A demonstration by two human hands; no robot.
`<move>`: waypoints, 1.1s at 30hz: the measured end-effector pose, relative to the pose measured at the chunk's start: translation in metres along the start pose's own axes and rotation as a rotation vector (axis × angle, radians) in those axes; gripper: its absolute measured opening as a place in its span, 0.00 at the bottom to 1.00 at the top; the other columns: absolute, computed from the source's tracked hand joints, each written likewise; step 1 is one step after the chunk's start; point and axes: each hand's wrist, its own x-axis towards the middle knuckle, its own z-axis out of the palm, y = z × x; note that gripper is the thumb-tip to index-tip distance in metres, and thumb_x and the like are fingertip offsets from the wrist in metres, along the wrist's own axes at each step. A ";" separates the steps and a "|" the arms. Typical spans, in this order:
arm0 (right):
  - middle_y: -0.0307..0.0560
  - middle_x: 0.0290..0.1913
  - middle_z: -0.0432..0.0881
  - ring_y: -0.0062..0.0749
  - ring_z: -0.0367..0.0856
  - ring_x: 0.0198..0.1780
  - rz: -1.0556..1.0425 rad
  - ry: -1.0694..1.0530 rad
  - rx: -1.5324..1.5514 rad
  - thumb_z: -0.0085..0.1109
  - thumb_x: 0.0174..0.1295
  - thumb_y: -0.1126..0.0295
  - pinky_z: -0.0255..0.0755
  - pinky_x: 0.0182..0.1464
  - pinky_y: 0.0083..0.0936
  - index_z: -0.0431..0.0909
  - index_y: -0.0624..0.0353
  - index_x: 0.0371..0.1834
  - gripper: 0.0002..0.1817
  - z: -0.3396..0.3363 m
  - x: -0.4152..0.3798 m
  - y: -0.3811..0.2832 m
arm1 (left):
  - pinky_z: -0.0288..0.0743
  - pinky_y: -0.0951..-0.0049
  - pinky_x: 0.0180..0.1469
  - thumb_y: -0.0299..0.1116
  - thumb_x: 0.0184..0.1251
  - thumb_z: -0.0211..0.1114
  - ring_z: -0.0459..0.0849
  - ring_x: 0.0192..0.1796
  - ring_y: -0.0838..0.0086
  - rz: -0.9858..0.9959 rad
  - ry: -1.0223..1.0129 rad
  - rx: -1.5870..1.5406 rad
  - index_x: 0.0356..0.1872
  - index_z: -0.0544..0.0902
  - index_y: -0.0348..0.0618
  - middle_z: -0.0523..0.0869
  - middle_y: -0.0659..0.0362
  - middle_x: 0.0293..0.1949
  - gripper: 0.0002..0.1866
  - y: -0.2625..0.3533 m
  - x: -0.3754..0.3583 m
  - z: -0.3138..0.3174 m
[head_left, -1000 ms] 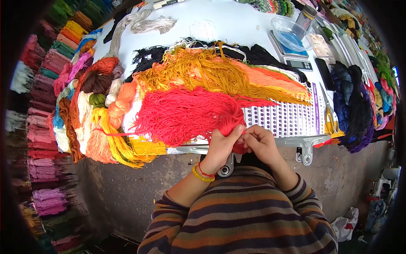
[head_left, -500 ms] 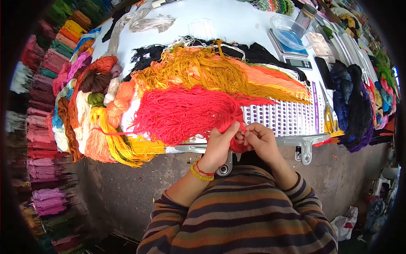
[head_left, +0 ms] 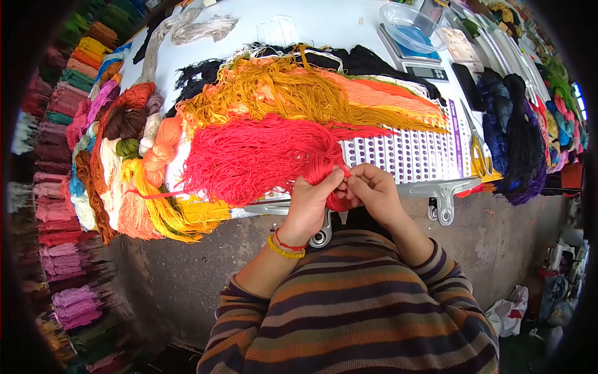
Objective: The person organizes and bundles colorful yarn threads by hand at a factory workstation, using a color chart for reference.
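Note:
A skein of red-pink yarn [head_left: 249,156] lies spread along the near side of the table, its right end gathered at my hands. My left hand [head_left: 311,198] is closed round that gathered end, with the thumb on top. Close beside it, my right hand [head_left: 372,192] pinches red-pink strands between thumb and fingers; the exact strands are mostly hidden. Behind the skein lie mustard yarn [head_left: 280,93] and orange-peach yarn [head_left: 386,96]. A printed sheet with rows of purple dots [head_left: 405,153] shows to the right of my hands.
Metal clips [head_left: 443,202] grip the table's front edge. To the right are scissors [head_left: 478,149], a black phone [head_left: 467,86], a digital scale [head_left: 425,71] with a clear bowl [head_left: 411,31], and dark blue yarn [head_left: 520,137]. Yellow yarn [head_left: 162,209] hangs over the left front edge.
The whole view has shifted slightly, so the table appears a little further left and higher. Both hands stay on the red-pink yarn in nearly the same pose.

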 end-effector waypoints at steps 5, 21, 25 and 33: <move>0.38 0.29 0.79 0.14 0.74 0.26 -0.004 -0.038 -0.011 0.48 0.64 0.74 0.69 0.28 0.12 0.72 0.64 0.38 0.05 -0.004 0.000 0.002 | 0.70 0.79 0.33 0.27 0.63 0.59 0.76 0.29 0.79 0.058 -0.023 0.104 0.38 0.79 0.38 0.80 0.61 0.30 0.06 -0.005 0.000 0.003; 0.41 0.26 0.77 0.17 0.73 0.22 -0.006 -0.008 0.075 0.47 0.64 0.74 0.69 0.25 0.14 0.71 0.65 0.36 0.05 -0.002 0.001 0.000 | 0.70 0.81 0.35 0.27 0.64 0.57 0.76 0.31 0.80 0.024 0.016 0.013 0.36 0.78 0.37 0.80 0.61 0.30 0.05 -0.002 0.001 0.003; 0.40 0.25 0.77 0.15 0.72 0.22 -0.063 0.020 0.035 0.50 0.62 0.74 0.67 0.26 0.12 0.71 0.65 0.35 0.05 -0.006 0.004 0.004 | 0.71 0.80 0.36 0.27 0.63 0.57 0.77 0.31 0.78 0.005 0.066 -0.079 0.35 0.77 0.37 0.80 0.60 0.30 0.04 -0.003 0.004 0.002; 0.53 0.45 0.77 0.15 0.57 0.14 -0.293 -0.023 0.826 0.44 0.52 0.76 0.56 0.19 0.12 0.68 0.59 0.25 0.02 -0.067 0.021 -0.052 | 0.53 0.83 0.19 0.30 0.65 0.50 0.57 0.15 0.84 0.062 -0.032 -0.559 0.26 0.71 0.44 0.61 0.68 0.16 0.08 0.069 0.029 -0.065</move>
